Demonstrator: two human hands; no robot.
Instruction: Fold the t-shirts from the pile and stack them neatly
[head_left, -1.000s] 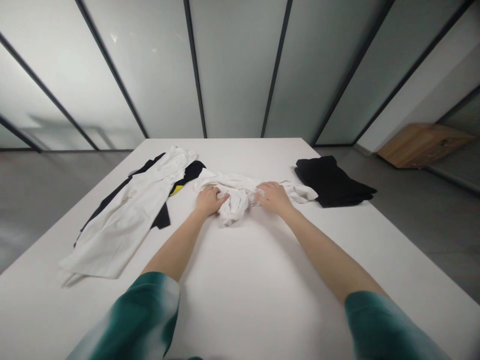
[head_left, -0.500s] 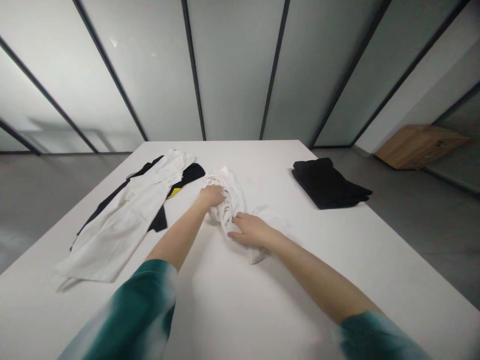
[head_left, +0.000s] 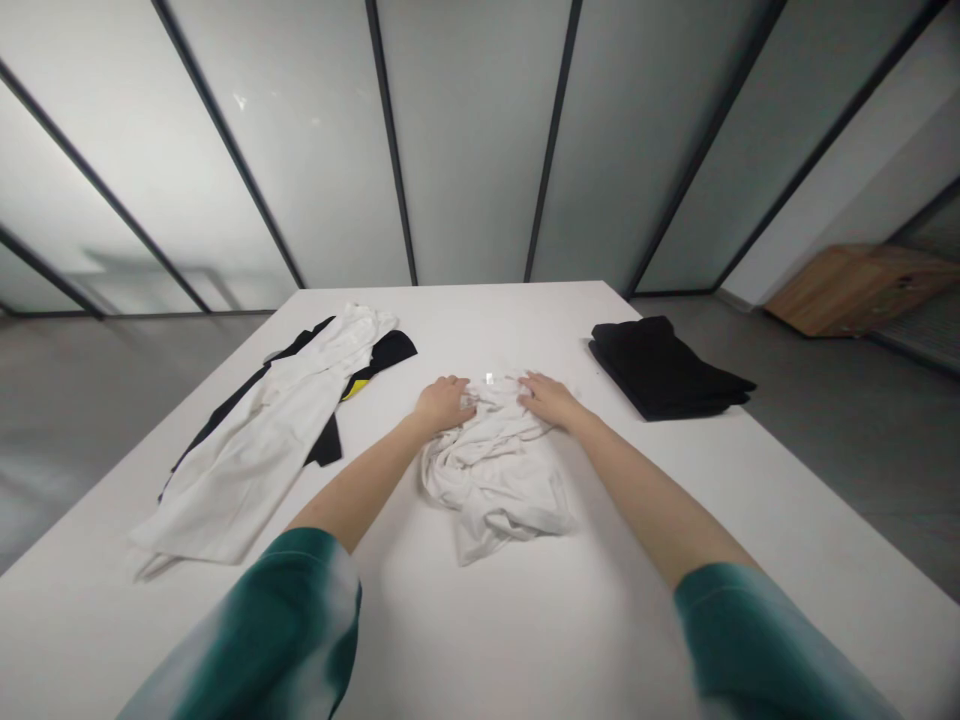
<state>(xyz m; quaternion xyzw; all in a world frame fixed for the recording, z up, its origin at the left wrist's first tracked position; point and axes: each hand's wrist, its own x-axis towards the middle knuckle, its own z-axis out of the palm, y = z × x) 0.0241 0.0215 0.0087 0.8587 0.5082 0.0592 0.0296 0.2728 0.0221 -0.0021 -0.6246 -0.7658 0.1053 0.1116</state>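
A crumpled white shirt (head_left: 499, 475) lies in the middle of the table, its loose folds spread toward me. A small pale label shows at its far edge. My left hand (head_left: 444, 404) is closed on the far left corner of the cloth, fingertips partly hidden in the fabric. Opposite it, my right hand (head_left: 551, 400) pinches the far right corner. Between the two hands the upper edge is drawn fairly straight, while the rest stays wrinkled.
White trousers (head_left: 262, 430) lie lengthwise over dark garments (head_left: 390, 348) on the table's left side, with a yellow patch showing. A folded black stack of cloth (head_left: 660, 370) sits at the right edge of the white table (head_left: 510, 640). A wooden cabinet (head_left: 847, 290) stands beyond.
The white shirt has been turned and opened out from a bunched roll, now extending toward me. My right hand has moved up and right to its far edge; my left shifted slightly right.
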